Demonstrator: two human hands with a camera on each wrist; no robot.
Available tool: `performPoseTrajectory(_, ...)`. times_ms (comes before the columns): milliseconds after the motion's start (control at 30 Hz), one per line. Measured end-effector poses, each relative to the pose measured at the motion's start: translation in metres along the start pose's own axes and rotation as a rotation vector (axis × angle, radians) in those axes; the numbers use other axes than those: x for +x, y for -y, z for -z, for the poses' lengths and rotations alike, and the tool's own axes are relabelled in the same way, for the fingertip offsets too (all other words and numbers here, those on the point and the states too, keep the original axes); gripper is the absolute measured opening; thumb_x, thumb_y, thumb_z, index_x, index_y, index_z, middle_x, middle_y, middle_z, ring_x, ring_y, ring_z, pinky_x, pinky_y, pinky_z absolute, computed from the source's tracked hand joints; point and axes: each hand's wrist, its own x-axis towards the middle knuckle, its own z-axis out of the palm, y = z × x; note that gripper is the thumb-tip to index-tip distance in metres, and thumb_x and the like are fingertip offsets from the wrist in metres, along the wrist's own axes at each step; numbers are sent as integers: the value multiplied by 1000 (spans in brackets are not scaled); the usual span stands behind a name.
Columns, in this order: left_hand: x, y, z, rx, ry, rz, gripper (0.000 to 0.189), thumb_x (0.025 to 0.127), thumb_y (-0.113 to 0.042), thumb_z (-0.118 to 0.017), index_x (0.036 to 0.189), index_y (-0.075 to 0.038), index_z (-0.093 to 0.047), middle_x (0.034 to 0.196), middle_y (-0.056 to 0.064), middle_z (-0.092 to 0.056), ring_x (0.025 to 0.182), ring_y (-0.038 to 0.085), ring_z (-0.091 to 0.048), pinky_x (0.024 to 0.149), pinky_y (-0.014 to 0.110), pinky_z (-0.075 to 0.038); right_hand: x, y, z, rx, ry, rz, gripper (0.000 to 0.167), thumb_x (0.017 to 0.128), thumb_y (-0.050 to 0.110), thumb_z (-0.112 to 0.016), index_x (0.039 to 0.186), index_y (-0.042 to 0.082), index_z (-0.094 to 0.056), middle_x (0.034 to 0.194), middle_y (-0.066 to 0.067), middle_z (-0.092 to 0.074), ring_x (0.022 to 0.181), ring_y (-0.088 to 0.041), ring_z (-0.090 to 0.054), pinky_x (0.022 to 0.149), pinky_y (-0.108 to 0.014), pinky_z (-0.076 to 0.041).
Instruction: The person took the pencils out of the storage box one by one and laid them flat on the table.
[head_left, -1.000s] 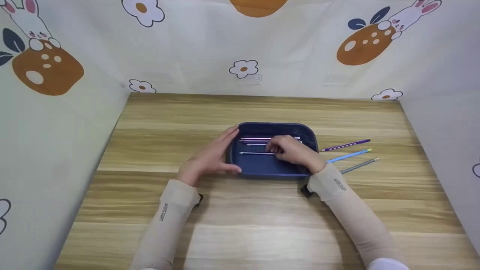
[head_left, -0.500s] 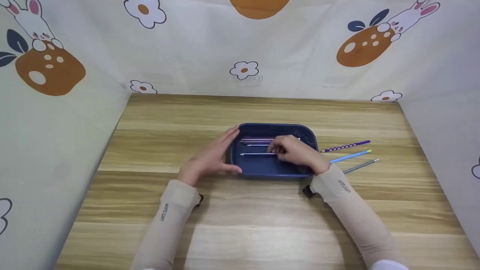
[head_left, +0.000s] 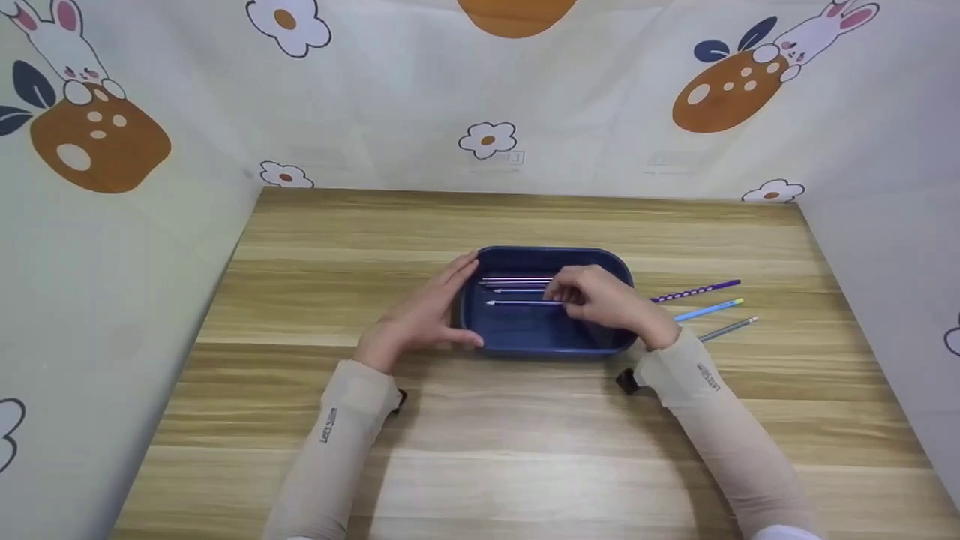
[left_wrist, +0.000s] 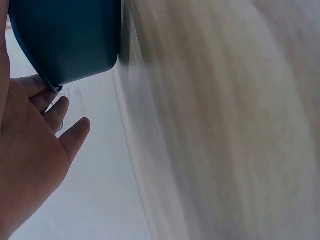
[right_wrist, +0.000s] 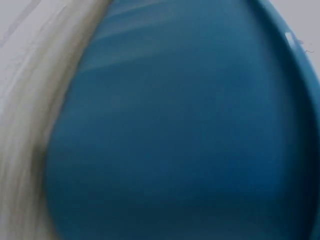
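L hand (head_left: 421, 315) spread wide on left rim of blue tray (head_left: 525, 334); R hand (head_left: 604, 300) pinches a pencil (head_left: 517, 303) inside, prob. nr its end. 3 more pencils (head_left: 709, 310) outside, R side.

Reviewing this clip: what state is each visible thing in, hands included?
Dark-blue, rounded-rectangular, plastic-looking container: upright, open-topped, on the wood-grain table.
Left hand: spread against the container's left end.
Slim pale-tipped pencil: inside the container, pinched; whether lifted is unclear.
Right hand: pinching that pencil.
Slim purplish pencils: lying inside, roughly parallel.
Purple dotted pencil: on the table.
Light-blue pencil: likewise, partly hidden.
Grey pencil: likewise.
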Motion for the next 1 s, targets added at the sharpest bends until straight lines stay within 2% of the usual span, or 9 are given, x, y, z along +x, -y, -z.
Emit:
performPoseTrajectory(400,-1,0,0,5,6,13,126,68,-68,-78,162,-18,-12,170,0,-5,156,24,-12,127,44,-20,-21,5,19,63,-41,21,28,84,-11,-62,106,3,-71,104,-12,-72,90,-23,-67,79,-35,-59)
performPoseTrajectory(533,-2,1,0,8,12,22,125,68,-69,-77,162,-19,-11,170,-3,-4,157,23,-11,127,43,-19,-29,6,24,71,-47,8,29,85,-11,-62,108,4,-71,106,-11,-72,91,-23,-66,80,-34,-58)
performPoseTrajectory(700,-3,2,0,-4,8,15,126,68,-67,-79,162,-17,-11,170,-2,-4,157,24,-11,127,44,-19,-40,4,32,58,-68,-9,29,85,-11,-63,108,5,-71,105,-10,-72,90,-22,-66,79,-31,-57)
performPoseTrajectory(900,-1,4,-1,-29,-1,-21,123,70,-60,-82,161,-11,-15,170,0,-7,156,24,-12,128,42,-19,-58,-1,42,63,-110,-45,27,86,-10,-63,106,6,-71,101,-7,-72,87,-12,-64,76,-26,-56)
performPoseTrajectory(1000,-1,4,-1,-29,1,-19,123,70,-60,-82,161,-11,-15,170,-1,-6,156,23,-12,128,41,-18,-68,-6,47,63,-123,-62,26,86,-10,-64,106,5,-71,99,-6,-72,86,-7,-62,77,-24,-57)
